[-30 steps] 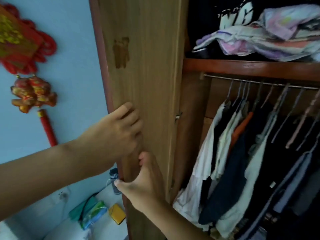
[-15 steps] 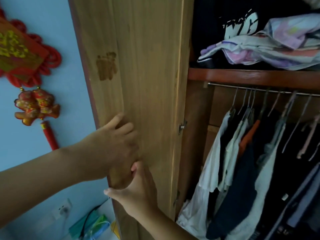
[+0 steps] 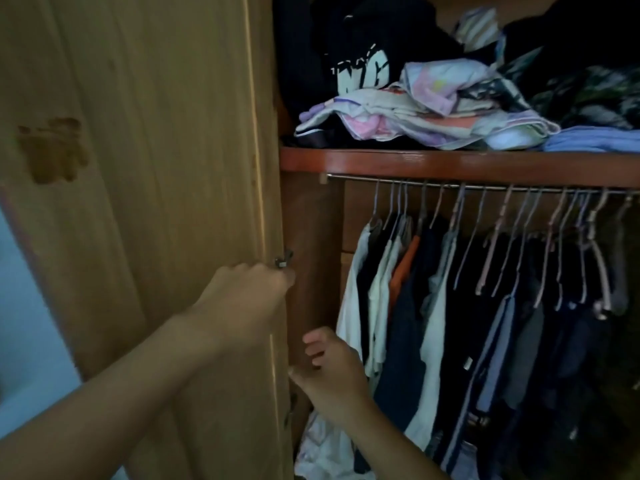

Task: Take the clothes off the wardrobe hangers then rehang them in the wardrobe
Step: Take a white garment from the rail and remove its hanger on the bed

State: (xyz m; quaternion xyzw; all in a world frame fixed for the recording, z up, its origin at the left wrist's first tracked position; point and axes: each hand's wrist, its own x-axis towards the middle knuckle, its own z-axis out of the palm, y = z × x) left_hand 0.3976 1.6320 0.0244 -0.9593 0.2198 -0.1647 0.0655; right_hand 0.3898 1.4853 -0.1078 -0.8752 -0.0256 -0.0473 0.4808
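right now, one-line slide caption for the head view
Both hands at the open wardrobe door, clothes on hangers inside.

The wardrobe door is filling the frame's left; clothes are hanging from the rail at lower right, under a shelf bearing folded clothes.

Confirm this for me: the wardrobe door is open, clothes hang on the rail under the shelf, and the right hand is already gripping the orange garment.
Not quite. The head view shows the right hand empty, fingers spread, near the wardrobe's inner side panel, short of the orange garment. The rest holds: the door is open and clothes hang on the rail under the shelf.
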